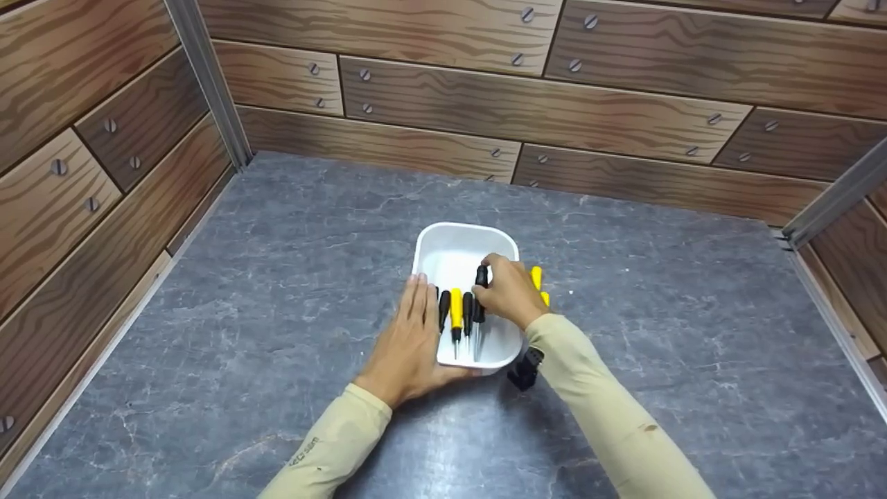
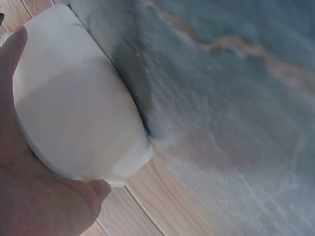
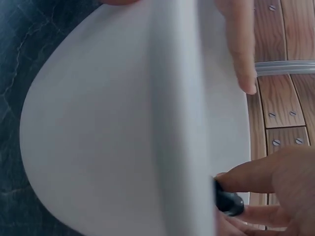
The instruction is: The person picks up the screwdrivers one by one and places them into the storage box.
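Observation:
A white plastic tub [image 1: 466, 232] with rounded corners holds several screwdrivers, their handles toward its far end. My left hand [image 1: 409, 346] lies against the tub's left side, fingers straight along the rim and thumb along the near wall. In the left wrist view that hand [image 2: 44, 196] touches the tub's outer wall [image 2: 78, 103]. With thumb and fingers, my right hand [image 1: 513, 291] pinches the handle of a black screwdriver [image 1: 481, 277] inside the tub; its shaft slants toward the near wall. Beside it are a yellow screwdriver [image 1: 456, 308] and black ones [image 1: 468, 308].
Yellow handles [image 1: 536, 277] show to the right of the tub, partly behind my right hand. A black wrist device [image 1: 528, 367] hangs under the right wrist. The grey marbled tabletop [image 1: 291, 277] is bordered by wood-patterned walls [image 1: 416, 90].

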Available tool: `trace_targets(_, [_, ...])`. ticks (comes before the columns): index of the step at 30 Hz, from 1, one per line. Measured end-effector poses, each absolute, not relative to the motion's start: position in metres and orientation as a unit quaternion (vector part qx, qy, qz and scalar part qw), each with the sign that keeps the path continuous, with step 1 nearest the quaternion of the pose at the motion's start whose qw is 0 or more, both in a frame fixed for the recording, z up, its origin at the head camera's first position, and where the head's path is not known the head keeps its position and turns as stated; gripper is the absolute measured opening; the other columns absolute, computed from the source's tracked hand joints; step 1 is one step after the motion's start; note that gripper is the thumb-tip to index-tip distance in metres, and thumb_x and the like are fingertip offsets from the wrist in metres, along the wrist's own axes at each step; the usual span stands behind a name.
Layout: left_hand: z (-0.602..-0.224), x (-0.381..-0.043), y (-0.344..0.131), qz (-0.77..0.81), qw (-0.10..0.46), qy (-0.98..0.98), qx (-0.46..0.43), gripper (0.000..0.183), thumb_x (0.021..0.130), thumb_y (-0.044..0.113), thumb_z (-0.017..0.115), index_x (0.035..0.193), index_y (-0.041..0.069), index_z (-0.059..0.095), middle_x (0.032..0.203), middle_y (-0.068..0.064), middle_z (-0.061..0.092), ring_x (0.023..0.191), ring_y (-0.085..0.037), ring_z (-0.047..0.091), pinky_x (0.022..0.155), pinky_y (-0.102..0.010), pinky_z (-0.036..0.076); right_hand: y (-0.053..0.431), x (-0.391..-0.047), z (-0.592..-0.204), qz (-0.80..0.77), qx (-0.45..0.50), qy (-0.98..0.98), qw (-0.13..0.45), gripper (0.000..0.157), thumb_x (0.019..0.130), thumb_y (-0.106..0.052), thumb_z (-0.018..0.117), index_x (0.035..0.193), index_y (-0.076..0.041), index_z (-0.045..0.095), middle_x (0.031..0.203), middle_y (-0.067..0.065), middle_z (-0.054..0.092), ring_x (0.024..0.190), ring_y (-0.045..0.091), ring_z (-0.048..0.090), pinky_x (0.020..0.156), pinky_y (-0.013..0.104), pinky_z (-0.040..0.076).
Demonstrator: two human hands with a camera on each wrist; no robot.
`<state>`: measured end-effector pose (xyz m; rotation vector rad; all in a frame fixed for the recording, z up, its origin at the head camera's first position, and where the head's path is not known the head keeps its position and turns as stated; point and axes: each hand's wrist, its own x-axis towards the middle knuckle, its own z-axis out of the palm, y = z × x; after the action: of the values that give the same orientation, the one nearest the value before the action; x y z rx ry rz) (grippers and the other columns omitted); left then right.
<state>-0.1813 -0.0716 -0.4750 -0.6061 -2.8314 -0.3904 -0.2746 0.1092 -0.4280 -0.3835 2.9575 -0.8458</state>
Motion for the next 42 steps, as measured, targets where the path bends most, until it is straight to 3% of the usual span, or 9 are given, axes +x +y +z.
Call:
trace_targets(4, [-0.475, -0.181, -0.072, -0.140, 0.112, -0.963, -0.202, 0.131, 0.076, 0.084, 0.061, 0.151, -0.017, 0.024, 0.159, -0.036, 0.019, 0.151, -0.045, 0.016, 0.120, -0.053, 0.024, 0.103, -0.277, -0.428, -0.231, -0.117, 0.965, 0.031, 0.018, 0.084, -0.010, 0.071, 0.096, 0.001, 0.062, 0.082, 0.012, 0.065, 0.071, 0.027, 0.059, 0.066, 0.041, 0.052])
trace_targets(7, [-0.476, -0.181, -0.071, -0.147, 0.122, -0.961, -0.202, 0.131, 0.076, 0.083, 0.062, 0.151, -0.018, 0.025, 0.159, -0.036, 0.021, 0.150, -0.046, 0.018, 0.120, -0.052, 0.025, 0.100, -0.276, -0.428, -0.211, -0.110, 0.970, 0.044, 0.013, 0.082, -0.008, 0.069, 0.088, -0.002, 0.059, 0.076, 0.010, 0.060, 0.068, 0.027, 0.056, 0.063, 0.041, 0.050])
trace_targets(22, [-0.473, -0.182, -0.068, -0.148, 0.107, -0.963, -0.198, 0.131, 0.076, 0.084, 0.060, 0.152, -0.016, 0.024, 0.160, -0.036, 0.019, 0.151, -0.044, 0.017, 0.119, -0.054, 0.026, 0.092, -0.272, -0.437, -0.135, -0.121, 0.983, 0.026, 0.004, 0.087, -0.006, 0.062, 0.085, -0.002, 0.061, 0.088, 0.022, 0.070, 0.079, 0.044, 0.067, 0.071, 0.057, 0.054])
trace_targets(28, [-0.475, -0.182, -0.069, -0.147, 0.111, -0.962, -0.201, 0.131, 0.076, 0.083, 0.062, 0.152, -0.017, 0.025, 0.160, -0.036, 0.019, 0.151, -0.045, 0.016, 0.120, -0.054, 0.024, 0.090, -0.272, -0.440, -0.109, -0.120, 0.986, 0.035, 0.005, 0.086, -0.005, 0.063, 0.089, -0.001, 0.062, 0.093, 0.023, 0.071, 0.083, 0.045, 0.067, 0.072, 0.058, 0.054])
trace_targets(42, [-0.476, -0.182, -0.072, -0.127, 0.126, -0.962, -0.208, 0.130, 0.077, 0.083, 0.061, 0.151, -0.018, 0.025, 0.158, -0.037, 0.022, 0.150, -0.045, 0.017, 0.122, -0.049, 0.020, 0.088, -0.270, -0.445, -0.097, -0.152, 0.984, 0.002, 0.003, 0.085, -0.003, 0.062, 0.085, 0.000, 0.062, 0.086, 0.023, 0.069, 0.077, 0.046, 0.067, 0.066, 0.058, 0.054])
